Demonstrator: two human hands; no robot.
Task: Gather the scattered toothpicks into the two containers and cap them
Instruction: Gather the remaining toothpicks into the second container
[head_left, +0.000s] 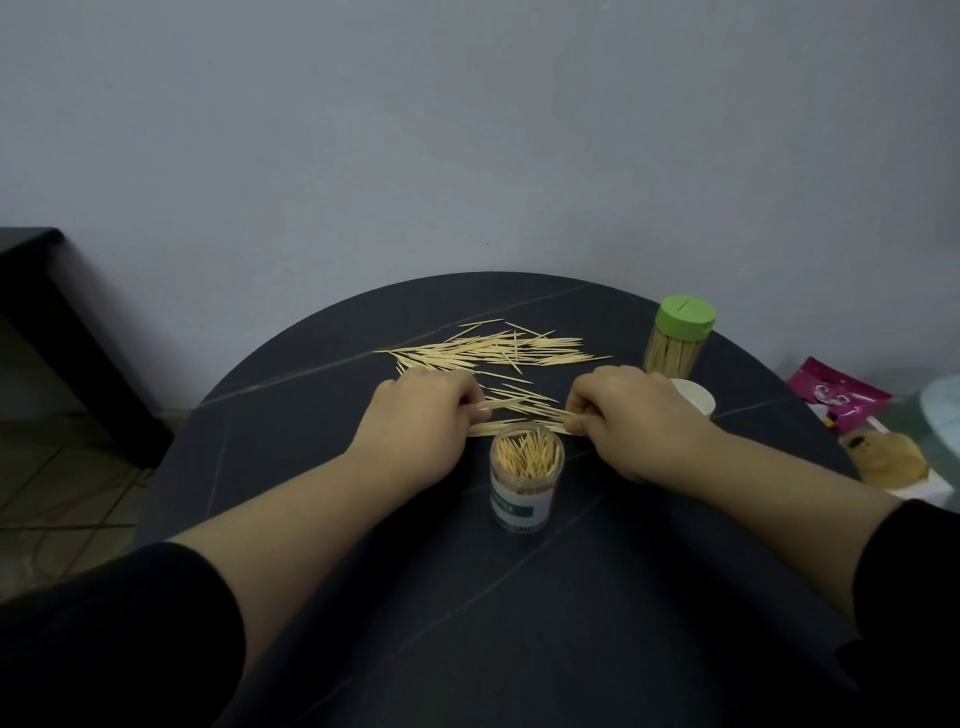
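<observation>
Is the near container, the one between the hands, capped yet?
Not capped: the near container stands upright with its mouth bare, and toothpick tips show inside.

your sleeves (130, 623) black, table (571, 649) dark charcoal with thin pale veins, toothpicks (493, 348) pale straw yellow, near container (525, 486) clear, its label (519, 506) white with a green stripe, cap (685, 317) on the far right container (672, 358) lime green, right-hand packet (836, 402) pink

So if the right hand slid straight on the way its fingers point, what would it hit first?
The right hand points left along the bundle it pinches, so it would probably meet the left hand, which grips the bundle's other end. Depth is hard to judge.
</observation>
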